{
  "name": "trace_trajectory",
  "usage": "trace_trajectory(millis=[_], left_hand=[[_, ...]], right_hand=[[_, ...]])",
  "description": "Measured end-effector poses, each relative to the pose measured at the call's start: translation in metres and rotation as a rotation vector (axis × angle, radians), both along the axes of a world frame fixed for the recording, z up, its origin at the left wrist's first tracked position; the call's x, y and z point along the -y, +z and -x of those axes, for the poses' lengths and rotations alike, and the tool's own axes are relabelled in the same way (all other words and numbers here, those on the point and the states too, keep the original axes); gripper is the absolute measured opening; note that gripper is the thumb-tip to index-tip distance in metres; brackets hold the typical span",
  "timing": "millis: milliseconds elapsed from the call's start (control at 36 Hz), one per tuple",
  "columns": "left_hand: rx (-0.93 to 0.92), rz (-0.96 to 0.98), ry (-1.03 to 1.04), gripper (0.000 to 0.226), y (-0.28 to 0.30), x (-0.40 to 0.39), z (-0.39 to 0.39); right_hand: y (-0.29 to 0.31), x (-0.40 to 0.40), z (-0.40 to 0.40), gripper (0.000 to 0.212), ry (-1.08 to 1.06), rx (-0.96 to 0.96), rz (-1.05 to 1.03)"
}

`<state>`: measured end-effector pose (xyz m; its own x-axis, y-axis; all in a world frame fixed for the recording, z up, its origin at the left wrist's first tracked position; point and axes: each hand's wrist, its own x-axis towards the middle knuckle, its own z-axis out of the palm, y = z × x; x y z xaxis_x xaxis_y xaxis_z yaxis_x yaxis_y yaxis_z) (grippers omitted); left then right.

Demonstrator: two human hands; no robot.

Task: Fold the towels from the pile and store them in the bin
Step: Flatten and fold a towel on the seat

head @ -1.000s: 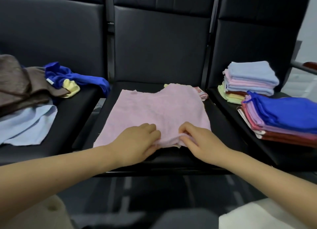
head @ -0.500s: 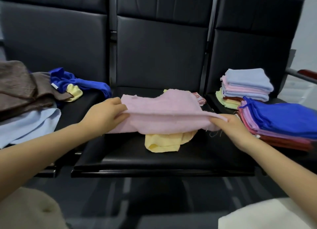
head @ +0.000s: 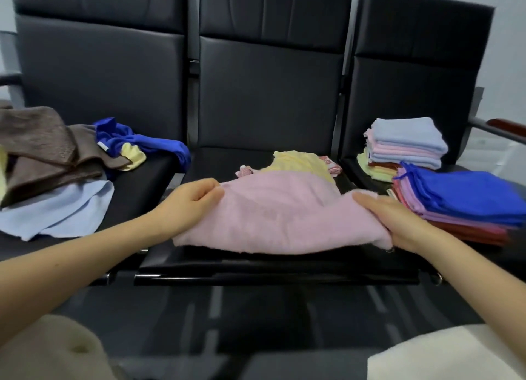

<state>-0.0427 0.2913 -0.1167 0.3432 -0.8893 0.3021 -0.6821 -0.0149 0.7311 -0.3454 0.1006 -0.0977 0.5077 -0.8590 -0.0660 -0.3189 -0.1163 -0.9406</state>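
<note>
I see the pink towel (head: 281, 217) lying folded across the front of the middle seat (head: 227, 263), doubled over on itself. My left hand (head: 190, 200) pinches its left edge between thumb and curled fingers; my right hand (head: 398, 223) grips the right end, fingers curled round the bunched cloth. Both hands hold it low over the seat, the near fold sagging onto the cushion.

Just behind the pink towel a yellow towel (head: 299, 162) shows, partly covered by it, and a small red-and-white patterned cloth (head: 330, 165) peeks out on either side of the yellow one.

On the right seat stand two stacks of folded towels: a farther stack (head: 407, 143) topped in pale blue, and a nearer stack (head: 466, 200) topped in bright blue, which sits just beside my right hand. On the left seat lies the unfolded pile: a brown towel (head: 42, 152), a light blue towel (head: 57, 211) under it, a bright blue towel (head: 142, 143) and a small yellow cloth (head: 132, 156). I count three black seats in a row. I cannot see any bin.

Half a second ago the pink towel was lifted, stretched between the hands, with the yellow towel hanging out below its near edge; now the pink towel is laid down nearer to me and the yellow one shows behind it.
</note>
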Motion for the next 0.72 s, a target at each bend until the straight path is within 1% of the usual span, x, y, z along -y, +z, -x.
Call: trace_trajectory(millis=[56,111,167,222,306,417,500,556,639,722], left_hand=[[0.030,-0.077,-0.003,0.032,-0.008,0.000,-0.001],[0.045,-0.116,0.003,0.031,-0.013,0.001,-0.004],[0.080,-0.126,0.021,0.028,-0.014,0.002,-0.008],[0.107,-0.113,0.041,0.025,-0.010,0.006,-0.011],[0.154,-0.106,0.064,0.022,-0.001,0.013,-0.020],[0.281,-0.096,0.092,0.020,0.004,0.028,-0.037],[0.323,-0.062,0.132,0.019,0.005,0.043,-0.054],[0.338,-0.081,0.145,0.019,0.003,0.056,-0.064],[0.374,-0.164,0.140,0.019,-0.008,0.075,-0.077],[0.370,-0.208,0.163,0.020,-0.020,0.091,-0.085]], right_hand=[[-0.005,-0.003,0.003,0.024,0.132,-0.156,-0.031],[-0.009,-0.003,0.002,0.025,0.141,-0.251,-0.017],[-0.009,-0.001,-0.001,0.023,0.095,-0.272,0.037],[-0.006,0.002,-0.008,0.021,0.054,-0.226,0.085],[-0.003,0.011,-0.020,0.019,-0.039,-0.159,0.104],[-0.001,0.029,-0.037,0.016,-0.118,-0.105,0.166],[-0.005,0.045,-0.046,0.020,-0.158,-0.065,0.174],[-0.010,0.055,-0.054,0.024,-0.197,-0.066,0.163],[-0.020,0.067,-0.067,0.018,-0.223,-0.060,0.148],[-0.026,0.078,-0.079,0.029,-0.273,-0.035,0.160]])
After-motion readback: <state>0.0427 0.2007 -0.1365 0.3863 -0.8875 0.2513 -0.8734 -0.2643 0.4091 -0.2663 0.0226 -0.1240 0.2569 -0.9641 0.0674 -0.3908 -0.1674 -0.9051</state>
